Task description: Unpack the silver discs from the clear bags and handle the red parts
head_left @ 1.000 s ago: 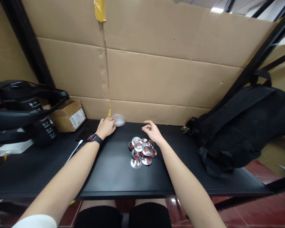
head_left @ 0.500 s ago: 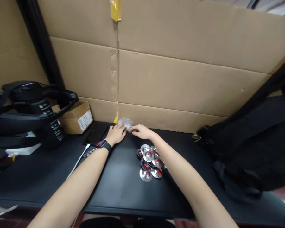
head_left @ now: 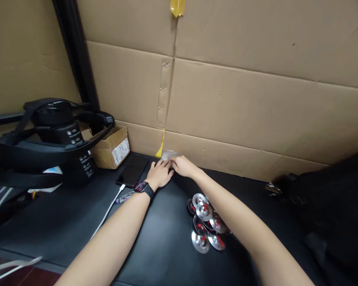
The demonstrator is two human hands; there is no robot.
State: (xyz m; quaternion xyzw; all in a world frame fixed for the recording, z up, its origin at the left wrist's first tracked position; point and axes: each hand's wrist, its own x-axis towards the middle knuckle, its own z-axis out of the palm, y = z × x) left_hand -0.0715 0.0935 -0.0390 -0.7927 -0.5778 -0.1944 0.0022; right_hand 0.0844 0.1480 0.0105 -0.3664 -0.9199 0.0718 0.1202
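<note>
The two hands have met at the back of the counter (head_left: 155,238). The left hand (head_left: 160,174) lies palm down, fingers pointing at the cardboard wall (head_left: 241,103). The right hand (head_left: 181,166) sits just beside it, touching it. Both sets of fingertips rest on a small clear plastic bag (head_left: 169,154). I cannot tell whether either hand actually grips the bag or only presses on it. The bag sits crumpled at the foot of the wall, just right of a strip of yellow tape (head_left: 160,149).

A dark wristwatch (head_left: 143,187) is on the left wrist. Just left of that hand lies a phone (head_left: 132,173), with a white cable (head_left: 107,210) running off it. Under the right forearm is a heap of metal discs (head_left: 205,224) with red marks. Further left stand a cardboard box (head_left: 111,147) and a black headset (head_left: 47,135). A black backpack (head_left: 334,206) is slumped at the far right.
</note>
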